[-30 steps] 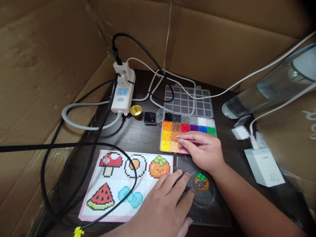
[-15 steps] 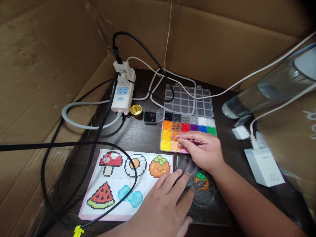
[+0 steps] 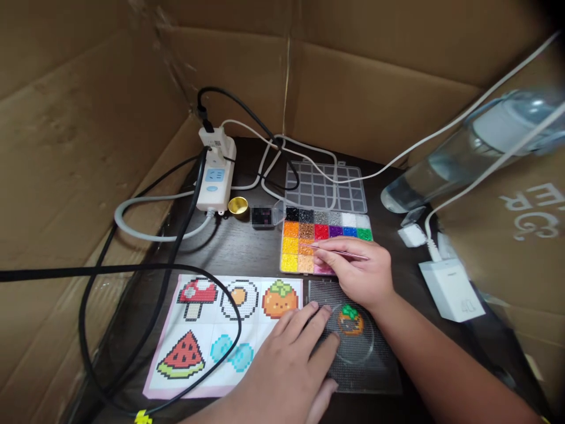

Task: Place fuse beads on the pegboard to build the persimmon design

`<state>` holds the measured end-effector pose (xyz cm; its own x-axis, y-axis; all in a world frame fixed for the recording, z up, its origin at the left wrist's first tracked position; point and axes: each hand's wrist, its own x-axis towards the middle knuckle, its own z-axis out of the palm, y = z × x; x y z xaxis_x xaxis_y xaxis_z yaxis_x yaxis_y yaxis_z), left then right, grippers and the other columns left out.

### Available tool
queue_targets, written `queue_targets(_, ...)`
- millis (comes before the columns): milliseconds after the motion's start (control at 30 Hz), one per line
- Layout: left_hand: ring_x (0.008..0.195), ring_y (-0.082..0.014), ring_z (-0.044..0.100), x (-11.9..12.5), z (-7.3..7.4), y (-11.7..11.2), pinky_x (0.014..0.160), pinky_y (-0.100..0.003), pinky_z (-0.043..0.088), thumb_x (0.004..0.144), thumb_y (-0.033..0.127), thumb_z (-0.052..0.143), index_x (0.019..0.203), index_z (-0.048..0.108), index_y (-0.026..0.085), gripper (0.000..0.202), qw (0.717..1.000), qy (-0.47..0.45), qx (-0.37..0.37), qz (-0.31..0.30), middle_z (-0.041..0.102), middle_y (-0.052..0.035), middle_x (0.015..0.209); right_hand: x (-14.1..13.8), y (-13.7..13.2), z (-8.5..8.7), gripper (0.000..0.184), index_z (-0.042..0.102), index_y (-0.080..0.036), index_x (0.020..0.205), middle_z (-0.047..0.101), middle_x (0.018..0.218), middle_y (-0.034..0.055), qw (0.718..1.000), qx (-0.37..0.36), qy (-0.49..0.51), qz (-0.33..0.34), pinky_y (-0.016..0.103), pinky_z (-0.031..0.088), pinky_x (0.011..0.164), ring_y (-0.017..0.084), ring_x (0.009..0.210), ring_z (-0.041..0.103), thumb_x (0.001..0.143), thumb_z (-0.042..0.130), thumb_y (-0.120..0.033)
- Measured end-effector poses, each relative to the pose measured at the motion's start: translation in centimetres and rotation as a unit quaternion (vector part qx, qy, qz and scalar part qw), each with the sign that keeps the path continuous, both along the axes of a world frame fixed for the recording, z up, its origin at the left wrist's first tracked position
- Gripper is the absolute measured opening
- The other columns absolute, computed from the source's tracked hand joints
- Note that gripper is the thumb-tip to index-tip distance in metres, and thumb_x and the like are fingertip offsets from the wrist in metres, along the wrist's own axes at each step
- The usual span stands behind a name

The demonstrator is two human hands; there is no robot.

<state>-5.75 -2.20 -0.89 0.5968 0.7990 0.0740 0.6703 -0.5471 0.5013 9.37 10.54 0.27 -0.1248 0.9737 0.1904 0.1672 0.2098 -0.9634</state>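
My right hand (image 3: 359, 262) pinches thin pinkish tweezers (image 3: 342, 253), their tips over an orange compartment of the bead box (image 3: 282, 259). Several colours of small beads fill the box, and its clear divided lid (image 3: 326, 187) lies folded back behind it. My left hand (image 3: 298, 353) rests flat with fingers apart, over the left side of a clear pegboard (image 3: 379, 371) and the edge of the pattern sheet (image 3: 161, 380). On the pegboard is a bead persimmon (image 3: 351, 321) with green leaves, an orange outline and a partly unfilled middle. The sheet shows a matching persimmon picture (image 3: 280, 301).
A white power strip (image 3: 215, 182) with black and white cables stands at back left. Near it are a small gold cup (image 3: 239, 206) and a dark container (image 3: 262, 217). To the right are a white charger (image 3: 452, 290) and a clear bottle (image 3: 445, 171). Cardboard walls surround the table.
The view has shifted, so most things sit slightly further left. The tweezers stay over the orange beads, and my left hand keeps its place on the pegboard and sheet.
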Motion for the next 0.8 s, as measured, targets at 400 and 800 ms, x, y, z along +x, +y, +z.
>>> queue_targets(400, 0.139, -0.0333, 0.039, 0.2, 0.0, 0.2, 0.109, -0.055, 0.04, 0.092, 0.029, 0.058, 0.134, 0.056, 0.019, 0.043, 1.0, -0.001, 0.014, 0.001, 0.043, -0.0114, 0.152, 6.6, -6.1, 3.3, 0.017, 0.078, -0.023, 0.081, 0.078, 0.077, 0.0031, 0.991, 0.102, -0.048, -0.079, 0.032, 0.066, 0.068, 0.019, 0.07, 0.076, 0.081, 0.071, -0.007)
queue_targets(800, 0.139, -0.035, 0.037, 0.6, -0.6, 0.4, 0.11, -0.055, 0.038, 0.093, 0.029, 0.056, 0.134, 0.057, 0.017, 0.042, 0.998, 0.024, 0.051, -0.015, 0.041, -0.0148, 0.152, 9.3, -13.1, -2.5, 0.016, 0.079, -0.024, 0.081, 0.077, 0.071, 0.0008, 0.981, 0.022, -0.082, -0.175, 0.027, 0.064, 0.069, 0.018, 0.072, 0.076, 0.081, 0.071, -0.009)
